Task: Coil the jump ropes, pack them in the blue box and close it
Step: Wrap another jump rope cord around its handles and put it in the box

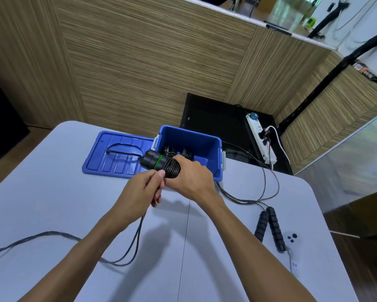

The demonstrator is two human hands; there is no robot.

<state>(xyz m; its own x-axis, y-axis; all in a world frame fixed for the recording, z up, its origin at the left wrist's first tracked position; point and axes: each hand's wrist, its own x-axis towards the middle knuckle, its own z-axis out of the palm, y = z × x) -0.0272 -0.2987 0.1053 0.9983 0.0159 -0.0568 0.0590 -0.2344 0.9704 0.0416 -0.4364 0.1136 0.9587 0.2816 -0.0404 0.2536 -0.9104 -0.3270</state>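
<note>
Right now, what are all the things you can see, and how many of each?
Table: one, pale grey, under everything.
Box: one, blue, open, far middle of the table, with dark rope handles inside.
Lid: one, blue, lying flat to the left of the box.
Rope being coiled: one, black with a green ring, its cord wound round the handles; loose cord trails left.
Second rope: one, black, handles side by side on the right, cord looping towards the box.
Power strip: one, white, on the floor beyond the table.
Left hand: pinches the cord.
Right hand: grips the wound handles.
</note>
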